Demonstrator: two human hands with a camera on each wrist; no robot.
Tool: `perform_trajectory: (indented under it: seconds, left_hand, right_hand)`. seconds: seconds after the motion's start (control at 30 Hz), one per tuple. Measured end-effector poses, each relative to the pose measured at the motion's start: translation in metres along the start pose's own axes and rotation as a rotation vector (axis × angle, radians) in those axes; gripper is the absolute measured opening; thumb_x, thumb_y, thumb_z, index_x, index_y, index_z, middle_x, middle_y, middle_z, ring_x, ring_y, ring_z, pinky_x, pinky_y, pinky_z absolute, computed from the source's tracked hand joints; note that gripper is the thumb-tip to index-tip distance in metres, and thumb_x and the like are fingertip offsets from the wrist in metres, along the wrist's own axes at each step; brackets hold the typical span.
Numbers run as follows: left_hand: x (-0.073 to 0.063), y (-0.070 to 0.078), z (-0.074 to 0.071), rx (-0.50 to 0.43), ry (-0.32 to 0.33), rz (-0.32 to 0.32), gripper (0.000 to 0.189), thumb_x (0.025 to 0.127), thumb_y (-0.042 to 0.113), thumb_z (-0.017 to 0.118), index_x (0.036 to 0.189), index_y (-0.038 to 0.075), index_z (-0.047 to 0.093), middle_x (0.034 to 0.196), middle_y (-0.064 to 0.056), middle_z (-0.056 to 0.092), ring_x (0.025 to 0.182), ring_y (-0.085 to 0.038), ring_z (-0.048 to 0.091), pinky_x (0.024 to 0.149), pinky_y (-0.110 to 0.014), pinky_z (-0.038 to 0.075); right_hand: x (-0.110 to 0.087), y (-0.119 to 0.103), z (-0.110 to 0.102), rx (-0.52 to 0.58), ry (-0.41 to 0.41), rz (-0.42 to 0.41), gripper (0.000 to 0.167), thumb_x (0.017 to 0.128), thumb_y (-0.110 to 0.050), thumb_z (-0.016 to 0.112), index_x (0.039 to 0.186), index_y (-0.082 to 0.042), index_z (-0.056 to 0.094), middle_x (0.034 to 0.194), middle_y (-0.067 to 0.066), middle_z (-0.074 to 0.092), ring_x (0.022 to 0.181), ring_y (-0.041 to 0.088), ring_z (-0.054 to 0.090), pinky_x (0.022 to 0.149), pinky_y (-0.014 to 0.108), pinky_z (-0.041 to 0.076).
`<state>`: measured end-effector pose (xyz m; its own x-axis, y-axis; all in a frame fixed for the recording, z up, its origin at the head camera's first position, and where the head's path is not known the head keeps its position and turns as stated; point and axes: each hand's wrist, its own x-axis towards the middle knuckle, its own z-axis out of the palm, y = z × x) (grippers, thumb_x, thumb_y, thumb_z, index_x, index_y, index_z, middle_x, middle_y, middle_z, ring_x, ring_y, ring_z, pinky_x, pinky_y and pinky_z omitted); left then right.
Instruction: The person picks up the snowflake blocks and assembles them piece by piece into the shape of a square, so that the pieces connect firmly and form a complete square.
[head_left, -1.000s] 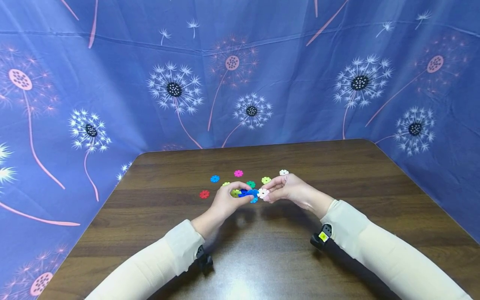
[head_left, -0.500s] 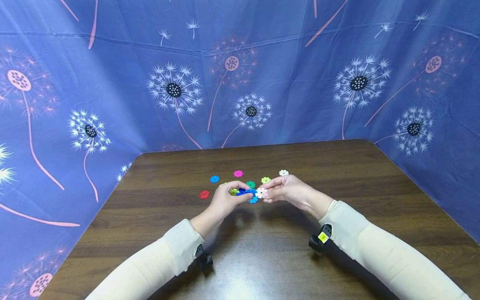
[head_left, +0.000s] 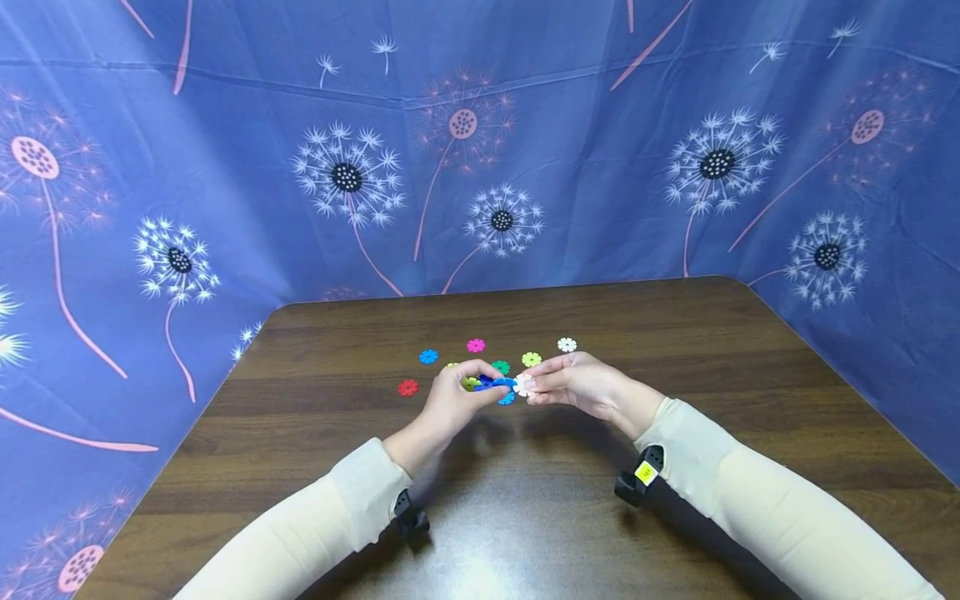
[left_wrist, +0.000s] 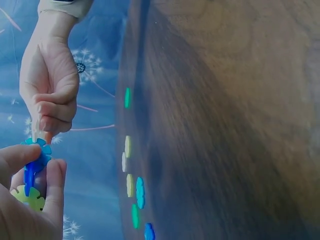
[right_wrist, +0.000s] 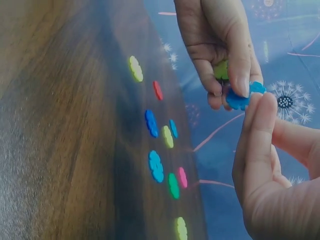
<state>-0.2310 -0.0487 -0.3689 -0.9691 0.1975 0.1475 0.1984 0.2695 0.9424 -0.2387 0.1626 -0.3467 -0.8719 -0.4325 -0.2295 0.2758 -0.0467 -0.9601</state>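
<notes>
My left hand (head_left: 450, 402) pinches a short chain of slotted plastic flower discs between thumb and fingers. The chain joins a yellow-green disc (left_wrist: 29, 199), a dark blue disc (left_wrist: 30, 176) and a lighter blue disc (left_wrist: 44, 152). In the head view the lighter blue one lies nearly edge-on. From the other side, my right hand (head_left: 600, 387) pinches a white slotted disc (head_left: 522, 384) upright, right at the lighter blue disc's edge. Fingers hide most of the white disc in the right wrist view. Both hands are raised over the wooden table.
Loose discs lie on the table (head_left: 480, 475) beyond and below the hands: red (head_left: 408, 387), blue (head_left: 428, 357), pink (head_left: 476, 345), green (head_left: 500, 367), yellow (head_left: 532, 359), white (head_left: 567, 344) and light blue (head_left: 507, 399). A blue dandelion-print cloth (head_left: 585, 208) hangs behind the table.
The white disc has shifted slightly left with my right hand, up against the lighter blue disc. That blue disc has tilted from showing its face to nearly edge-on. The loose discs stay put.
</notes>
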Motion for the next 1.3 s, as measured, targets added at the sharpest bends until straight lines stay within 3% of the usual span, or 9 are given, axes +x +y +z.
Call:
perform_trajectory:
  seconds: [0.13, 0.4, 0.73, 1.03, 1.3]
  left_hand:
    - [-0.0012, 0.0018, 0.0006, -0.001, -0.003, 0.009, 0.012, 0.078, 0.01, 0.081, 0.086, 0.007, 0.072, 0.088, -0.007, 0.069, 0.071, -0.008, 0.053, 0.061, -0.02, 0.046]
    - [-0.0035, 0.0009, 0.0009, 0.019, -0.009, 0.015, 0.01, 0.077, 0.008, 0.08, 0.083, 0.007, 0.072, 0.086, -0.007, 0.07, 0.071, -0.007, 0.053, 0.061, -0.02, 0.046]
    - [-0.003, 0.0011, 0.0029, 0.041, -0.034, 0.031, 0.009, 0.077, 0.008, 0.081, 0.081, 0.007, 0.073, 0.084, -0.006, 0.071, 0.072, -0.008, 0.053, 0.062, -0.021, 0.045]
    - [-0.0016, 0.003, 0.0049, 0.127, -0.032, 0.087, 0.007, 0.077, 0.006, 0.08, 0.08, 0.008, 0.073, 0.08, -0.006, 0.073, 0.067, -0.005, 0.054, 0.059, -0.019, 0.045]
    - [-0.002, 0.002, 0.0047, 0.098, -0.046, 0.036, 0.009, 0.077, 0.009, 0.081, 0.082, 0.008, 0.074, 0.084, -0.007, 0.073, 0.07, -0.007, 0.056, 0.062, -0.021, 0.048]
  right_hand:
    - [0.0002, 0.001, 0.0014, 0.012, 0.017, -0.001, 0.016, 0.09, 0.009, 0.056, 0.105, 0.01, 0.062, 0.083, 0.004, 0.071, 0.075, 0.013, 0.07, 0.075, 0.025, 0.058]
    - [0.0013, 0.0047, 0.0054, -0.005, 0.034, 0.019, 0.032, 0.09, 0.01, 0.056, 0.119, 0.022, 0.05, 0.084, 0.005, 0.069, 0.074, 0.015, 0.069, 0.076, 0.026, 0.058]
    - [-0.0028, 0.0044, 0.0067, -0.026, 0.07, 0.034, 0.032, 0.09, 0.008, 0.058, 0.118, 0.021, 0.051, 0.081, 0.005, 0.07, 0.073, 0.013, 0.069, 0.074, 0.025, 0.058]
    - [0.0009, 0.0046, 0.008, -0.03, 0.089, 0.046, 0.034, 0.09, 0.008, 0.058, 0.12, 0.023, 0.05, 0.083, 0.008, 0.068, 0.073, 0.016, 0.069, 0.074, 0.027, 0.059]
    - [0.0004, 0.0066, 0.0063, -0.015, 0.076, 0.059, 0.03, 0.09, 0.008, 0.058, 0.117, 0.02, 0.053, 0.082, 0.007, 0.069, 0.074, 0.015, 0.069, 0.075, 0.027, 0.059]
